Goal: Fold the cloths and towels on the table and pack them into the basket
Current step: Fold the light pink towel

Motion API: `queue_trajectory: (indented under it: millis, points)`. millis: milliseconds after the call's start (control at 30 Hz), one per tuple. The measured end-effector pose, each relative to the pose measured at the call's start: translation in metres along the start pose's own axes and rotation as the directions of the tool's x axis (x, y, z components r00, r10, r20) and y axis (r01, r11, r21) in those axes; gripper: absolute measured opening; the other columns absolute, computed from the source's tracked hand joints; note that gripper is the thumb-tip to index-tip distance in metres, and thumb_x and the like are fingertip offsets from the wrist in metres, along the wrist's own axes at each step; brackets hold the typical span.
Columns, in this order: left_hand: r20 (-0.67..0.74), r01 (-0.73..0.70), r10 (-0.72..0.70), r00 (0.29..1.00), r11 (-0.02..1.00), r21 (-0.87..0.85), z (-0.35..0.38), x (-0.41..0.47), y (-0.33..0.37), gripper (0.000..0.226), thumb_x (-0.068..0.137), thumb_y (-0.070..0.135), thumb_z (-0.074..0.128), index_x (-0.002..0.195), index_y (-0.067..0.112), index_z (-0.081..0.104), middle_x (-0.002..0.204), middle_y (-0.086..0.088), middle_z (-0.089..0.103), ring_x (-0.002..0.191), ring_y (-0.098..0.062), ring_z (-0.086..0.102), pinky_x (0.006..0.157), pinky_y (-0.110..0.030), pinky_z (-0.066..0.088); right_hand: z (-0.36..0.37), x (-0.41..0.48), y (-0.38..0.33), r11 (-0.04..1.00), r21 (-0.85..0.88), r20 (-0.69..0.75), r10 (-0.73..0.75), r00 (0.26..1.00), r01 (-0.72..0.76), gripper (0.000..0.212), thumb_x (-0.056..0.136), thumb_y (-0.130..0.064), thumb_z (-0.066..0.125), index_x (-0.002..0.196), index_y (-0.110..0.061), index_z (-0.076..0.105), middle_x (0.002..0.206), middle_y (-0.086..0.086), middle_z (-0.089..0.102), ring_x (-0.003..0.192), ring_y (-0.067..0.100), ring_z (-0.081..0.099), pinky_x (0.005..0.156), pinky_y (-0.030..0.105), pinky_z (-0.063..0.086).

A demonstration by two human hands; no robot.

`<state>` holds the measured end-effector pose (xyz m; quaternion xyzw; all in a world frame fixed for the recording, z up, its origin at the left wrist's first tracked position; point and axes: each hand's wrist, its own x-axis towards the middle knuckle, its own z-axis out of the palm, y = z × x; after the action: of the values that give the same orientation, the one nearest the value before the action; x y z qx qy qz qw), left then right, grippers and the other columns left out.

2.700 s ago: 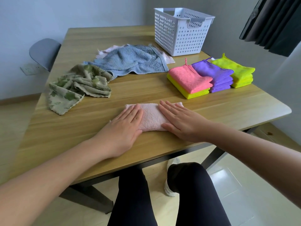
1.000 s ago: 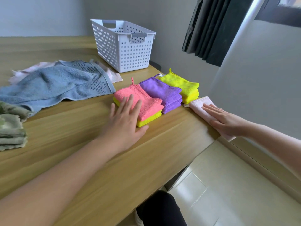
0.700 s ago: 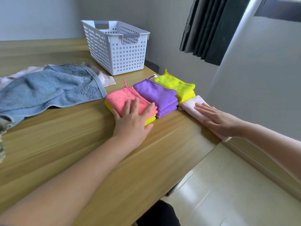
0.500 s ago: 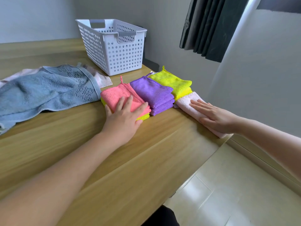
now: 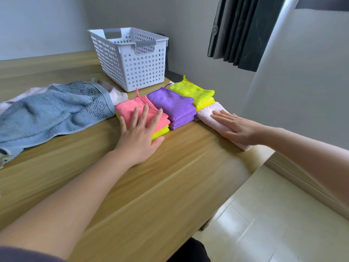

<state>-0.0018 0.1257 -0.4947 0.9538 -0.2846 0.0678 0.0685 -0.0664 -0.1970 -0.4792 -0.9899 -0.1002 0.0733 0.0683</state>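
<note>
Currently, left hand [image 5: 140, 135] rests, fingers straight, on the folded coral microfibre cloth [image 5: 130, 108]; right hand [image 5: 236, 127], fingers straight, presses the folded pale-pink towel [image 5: 206, 112], long axis 4-to-10 o'clock. At 11 o'clock, nearer left hand: white perforated plastic basket [image 5: 130, 69].

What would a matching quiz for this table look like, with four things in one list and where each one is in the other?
Things
1. left hand
2. right hand
3. blue towel
4. white basket

Places
A. lying unfolded on the left part of the table
B. flat on the pale pink folded cloth near the table's edge
C. standing on the far side, behind the purple stack
D. flat on the pink cloth that tops a yellow cloth

Pairs: 1-D, 2-B, 3-A, 4-C
</note>
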Motion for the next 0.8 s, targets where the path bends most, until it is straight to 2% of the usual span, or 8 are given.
queue_trajectory:
  millis: [167, 233, 333, 467, 533, 633, 700, 800]
  points:
    - [-0.047, 0.018, -0.02, 0.999, 0.999, -0.045, -0.009, -0.046, -0.012, 0.079, 0.092, 0.057, 0.031, 0.146, 0.03, -0.021, 0.157, -0.003, -0.021, 0.144, -0.022, -0.018, 0.113, -0.057, -0.003, -0.008, -0.007, -0.016, 0.992, -0.106, 0.016, 0.076, 0.997, -0.074, 0.072, 0.094, -0.056, 0.033, 0.15, -0.032, -0.004, 0.153, -0.019, -0.008, 0.142, 0.002, -0.014, 0.118, 0.038, -0.005]
    - [-0.034, 0.025, -0.027, 0.999, 0.999, -0.039, -0.013, -0.07, -0.024, 0.077, 0.09, 0.062, 0.022, 0.146, 0.031, -0.02, 0.157, 0.0, -0.019, 0.144, -0.02, -0.018, 0.114, -0.056, -0.003, -0.004, -0.014, -0.022, 0.992, -0.084, 0.023, 0.097, 0.995, -0.095, 0.071, 0.094, -0.056, 0.032, 0.151, -0.03, -0.002, 0.156, -0.018, -0.007, 0.144, 0.005, -0.012, 0.118, 0.036, -0.005]
    - [-0.017, 0.047, -0.047, 0.999, 0.998, -0.029, -0.017, -0.106, -0.042, 0.085, 0.075, 0.07, 0.003, 0.147, 0.031, -0.018, 0.158, 0.001, -0.015, 0.144, -0.018, -0.017, 0.113, -0.054, -0.004, -0.001, -0.028, -0.028, 0.993, -0.042, 0.009, 0.113, 0.994, -0.112, 0.068, 0.094, -0.053, 0.032, 0.151, -0.03, 0.003, 0.157, -0.017, -0.002, 0.144, 0.003, -0.009, 0.118, 0.035, -0.003]
    - [0.01, 0.087, -0.087, 0.996, 0.996, -0.006, -0.02, -0.138, -0.059, 0.087, 0.071, 0.069, -0.004, 0.148, 0.031, -0.014, 0.158, 0.003, -0.015, 0.144, -0.016, -0.018, 0.113, -0.053, -0.005, -0.004, -0.036, -0.032, 0.987, -0.013, 0.005, 0.158, 0.987, -0.158, 0.062, 0.096, -0.049, 0.036, 0.15, -0.031, 0.011, 0.158, -0.016, 0.005, 0.145, 0.004, -0.004, 0.118, 0.038, -0.002]
    - [-0.005, 0.112, -0.112, 0.994, 0.994, -0.016, -0.025, -0.147, -0.065, 0.085, 0.076, 0.07, 0.0, 0.15, 0.029, -0.005, 0.158, 0.003, -0.012, 0.145, -0.017, -0.016, 0.113, -0.054, -0.005, -0.008, -0.034, -0.039, 0.986, -0.01, -0.044, 0.164, 0.985, -0.165, 0.062, 0.096, -0.05, 0.037, 0.15, -0.03, 0.012, 0.158, -0.013, 0.006, 0.145, 0.006, -0.005, 0.118, 0.041, 0.0]
    - [0.0, 0.164, -0.164, 0.987, 0.986, 0.016, -0.034, -0.159, -0.077, 0.07, 0.091, 0.059, 0.02, 0.151, 0.027, 0.002, 0.159, 0.003, -0.012, 0.145, -0.017, -0.016, 0.114, -0.055, -0.006, -0.013, -0.032, -0.065, 0.997, 0.026, -0.167, 0.071, 0.983, -0.068, 0.071, 0.088, -0.056, 0.034, 0.15, -0.027, 0.016, 0.157, -0.012, 0.006, 0.144, 0.004, -0.006, 0.117, 0.034, 0.0]
    - [0.006, 0.187, -0.188, 0.982, 0.981, 0.041, -0.039, -0.167, -0.085, 0.066, 0.094, 0.055, 0.024, 0.151, 0.029, 0.002, 0.158, 0.004, -0.013, 0.144, -0.016, -0.017, 0.114, -0.054, -0.007, -0.013, -0.031, -0.088, 0.997, 0.064, -0.23, -0.017, 0.973, 0.032, 0.073, 0.086, -0.054, 0.035, 0.15, -0.022, 0.02, 0.153, -0.016, 0.01, 0.142, 0.002, -0.005, 0.117, 0.027, 0.002]
    - [0.002, 0.209, -0.209, 0.978, 0.977, 0.05, -0.04, -0.178, -0.094, 0.064, 0.094, 0.054, 0.025, 0.15, 0.029, 0.007, 0.159, 0.004, -0.009, 0.145, -0.015, -0.015, 0.113, -0.055, -0.006, -0.008, -0.029, -0.128, 0.977, 0.162, -0.277, -0.088, 0.957, 0.137, 0.068, 0.091, -0.052, 0.043, 0.149, -0.024, 0.02, 0.15, -0.021, 0.012, 0.142, -0.002, -0.001, 0.114, 0.02, 0.005]
